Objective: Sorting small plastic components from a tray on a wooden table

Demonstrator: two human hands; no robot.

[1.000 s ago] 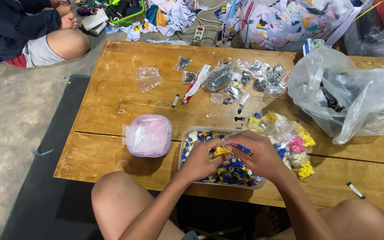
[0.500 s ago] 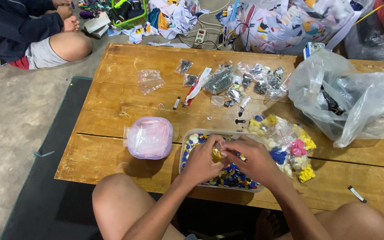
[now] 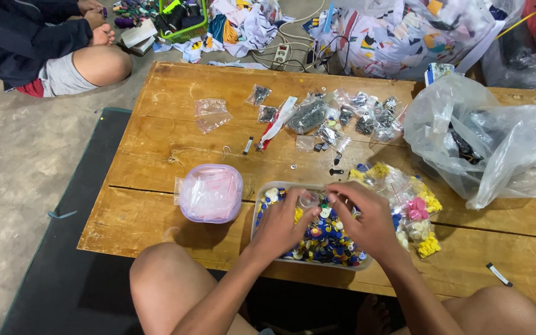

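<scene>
A clear rectangular tray (image 3: 262,214) full of small blue, yellow and white pieces sits at the near edge of the low wooden table (image 3: 169,130), right in front of the seated person's knees, and both hands are down in it. The left hand (image 3: 283,228) lies over the middle of the tray with its fingers curled, thumb and forefinger pinched on a small clear bag (image 3: 308,198) held just above the pieces. The right hand (image 3: 362,217) covers the tray's right half, its fingertips closed on the same little bag from the other side. Just left of the tray stands a round pale purple tub (image 3: 211,193) stuffed with empty clear bags. Touching the tray's right side is a heap of filled packets (image 3: 414,211) showing yellow, pink and white contents. Beyond the tray, toward the middle of the table, small clear bags of dark parts (image 3: 355,118) are scattered, with a red and white strip (image 3: 275,124) among them. Further right of the tray, a big crumpled clear plastic bag (image 3: 491,142) slumps on the table. Well beyond the tray, off the far left corner, another person (image 3: 44,43) sits on the concrete floor.
</scene>
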